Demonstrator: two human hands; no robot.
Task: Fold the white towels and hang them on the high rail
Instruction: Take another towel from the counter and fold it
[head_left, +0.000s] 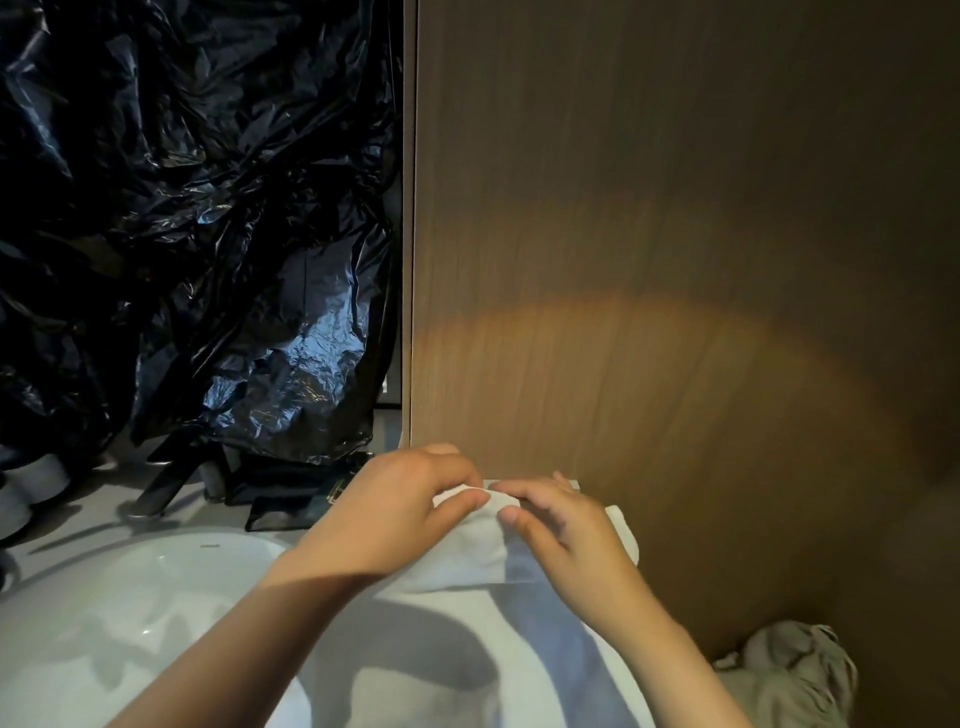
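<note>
A white towel (467, 566) lies spread in front of me, reaching from the bottom of the view up to the wooden panel. My left hand (395, 514) pinches its far edge between thumb and fingers. Right beside it, my right hand (561, 525) pinches the same edge with curled fingers. The two hands almost touch. A second, crumpled pale towel (789, 675) sits low at the right. No rail is in view.
A brown wooden panel (675, 260) rises directly behind the towel. Crinkled black plastic sheeting (182, 208) covers the left side. A white basin (130, 623) lies at the lower left, with a dark tap (166, 478) behind it.
</note>
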